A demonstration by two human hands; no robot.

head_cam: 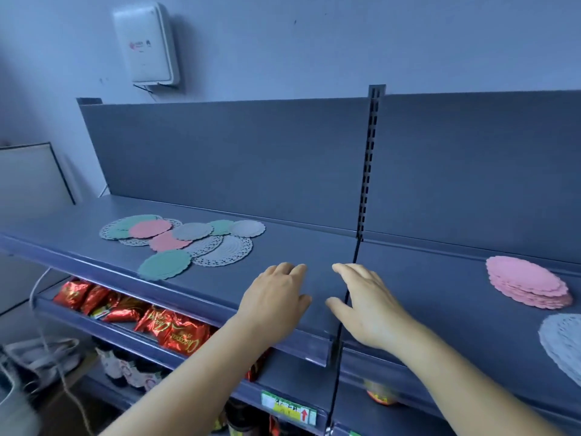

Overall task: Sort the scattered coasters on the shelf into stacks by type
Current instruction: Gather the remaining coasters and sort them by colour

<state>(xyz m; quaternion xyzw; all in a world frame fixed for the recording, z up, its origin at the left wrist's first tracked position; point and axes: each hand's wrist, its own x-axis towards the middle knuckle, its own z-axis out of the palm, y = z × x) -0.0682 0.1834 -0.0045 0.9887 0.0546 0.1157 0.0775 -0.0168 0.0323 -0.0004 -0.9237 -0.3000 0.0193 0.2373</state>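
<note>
Scattered coasters [185, 239] on shelf [283, 247], pink stack [528, 286] right, both hands [276, 297] empty

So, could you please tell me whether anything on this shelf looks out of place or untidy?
Yes: the scattered coasters on the left overlap in a mixed heap of green, pink and grey, while the pink stack on the right is tidy. Neither hand holds anything.

Bluish wall [314, 42], white wall-mounted box [146, 42]

Single head view, close above shelf [283, 247], facing forward-down toward back panel.
</note>
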